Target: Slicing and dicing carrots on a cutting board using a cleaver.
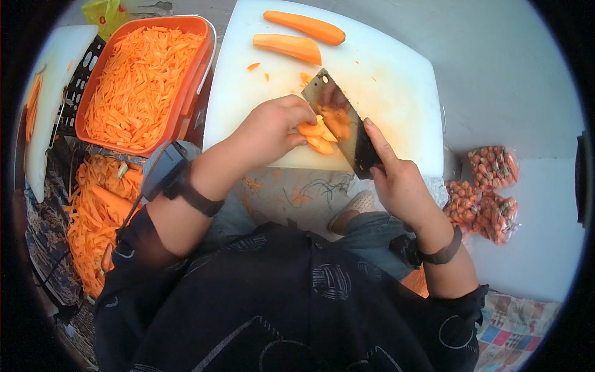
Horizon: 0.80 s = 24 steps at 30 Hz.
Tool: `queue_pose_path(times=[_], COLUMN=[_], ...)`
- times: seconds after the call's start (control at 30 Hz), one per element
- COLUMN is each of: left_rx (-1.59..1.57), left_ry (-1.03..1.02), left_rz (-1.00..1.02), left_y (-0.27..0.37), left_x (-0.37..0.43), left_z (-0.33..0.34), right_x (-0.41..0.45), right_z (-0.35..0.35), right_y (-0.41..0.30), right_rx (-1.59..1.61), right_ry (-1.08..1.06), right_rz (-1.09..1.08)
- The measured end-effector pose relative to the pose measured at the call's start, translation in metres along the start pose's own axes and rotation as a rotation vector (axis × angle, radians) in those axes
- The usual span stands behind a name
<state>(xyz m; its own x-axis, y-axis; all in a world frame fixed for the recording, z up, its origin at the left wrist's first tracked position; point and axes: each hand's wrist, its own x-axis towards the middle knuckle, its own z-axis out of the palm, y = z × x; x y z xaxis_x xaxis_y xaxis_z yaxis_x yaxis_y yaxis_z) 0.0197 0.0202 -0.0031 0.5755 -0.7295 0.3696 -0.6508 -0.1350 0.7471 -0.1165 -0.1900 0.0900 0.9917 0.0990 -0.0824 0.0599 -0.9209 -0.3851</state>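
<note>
My right hand (395,181) is closed on a cleaver (346,125), its index finger along the broad blade, which stands over a white cutting board (399,97). Just left of the blade, the bent fingers of my left hand (283,123) press on several carrot slices (318,137) near the board's front edge. The cleaver's handle is hidden by my right hand. Farther back on the board lie a whole peeled carrot (304,26) and a carrot piece (288,47) with a cut side. Small carrot scraps are scattered around them.
An orange tub (83,111) full of shredded carrot stands left of the board. Carrot peelings (93,232) are heaped nearer me, beside a second white board (42,153) holding some carrot strips. At the right, bagged carrots (492,167) rest on the floor. Peelings lie below the board's front edge.
</note>
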Motion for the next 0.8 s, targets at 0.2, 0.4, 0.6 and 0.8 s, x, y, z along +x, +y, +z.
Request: queue_pose_path(times=[0.2,0.4,0.6,0.8], left_rx=[0.091,0.012,0.02,0.141], left_ry=[0.005,0.033,0.02,0.033], left_rz=[0.051,0.069,0.154,0.142], left_y=[0.012,0.017,0.021,0.026], left_x=[0.0,-0.003,-0.002,-0.006], left_z=[0.007,0.019,0.024,0.034], right_x=[0.001,0.001,0.001,0.001], right_z=[0.001,0.007,0.012,0.013], right_y=[-0.002,-0.007,-0.018,-0.015], right_rx=[0.039,0.005,-0.057,-0.05], right_ry=[0.017,0.039,0.014,0.039], right_rz=[0.003,0.003,0.085,0.058])
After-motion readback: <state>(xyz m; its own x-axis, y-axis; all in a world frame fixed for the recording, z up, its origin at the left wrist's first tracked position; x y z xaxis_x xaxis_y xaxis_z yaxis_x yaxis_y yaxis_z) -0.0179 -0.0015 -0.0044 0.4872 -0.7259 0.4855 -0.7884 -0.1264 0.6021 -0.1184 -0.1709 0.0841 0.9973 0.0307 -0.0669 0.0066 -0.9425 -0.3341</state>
